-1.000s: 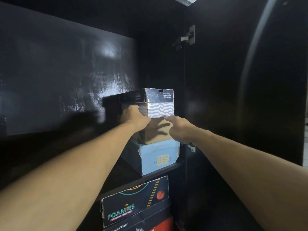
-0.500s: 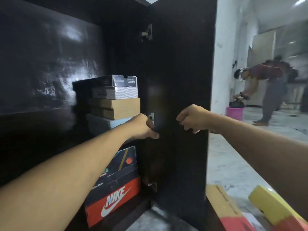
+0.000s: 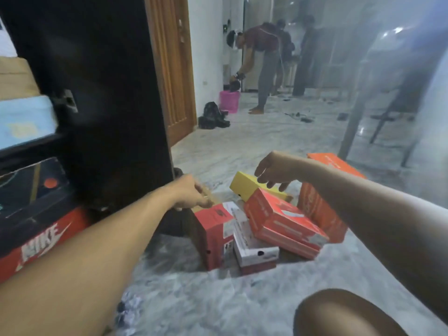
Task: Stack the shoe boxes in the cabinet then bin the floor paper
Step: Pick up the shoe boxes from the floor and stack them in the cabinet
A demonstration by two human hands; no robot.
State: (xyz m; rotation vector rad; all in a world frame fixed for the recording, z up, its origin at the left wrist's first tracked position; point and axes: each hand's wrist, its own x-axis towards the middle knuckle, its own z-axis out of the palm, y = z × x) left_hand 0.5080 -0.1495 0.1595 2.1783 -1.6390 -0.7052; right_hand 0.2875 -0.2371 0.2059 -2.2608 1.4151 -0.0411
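Hands are held open over shoe boxes [image 3: 257, 229] piled on the floor [image 3: 218, 299]: left hand [image 3: 191, 194] above a brown-red box, right hand [image 3: 274, 170] above a yellow box [image 3: 242, 184].

Red, yellow, white shoe boxes [image 3: 278, 221] jumbled on floor; crumpled paper [image 3: 129, 309] nearer.

Both bare arms are reaching forward and down. The left hand [image 3: 191, 194] is hanging low with its fingers loosely curled, holding nothing. The right hand [image 3: 275, 170] is hovering farther right, palm down, fingers spread and relaxed. A bare knee [image 3: 339, 314] is showing near right.
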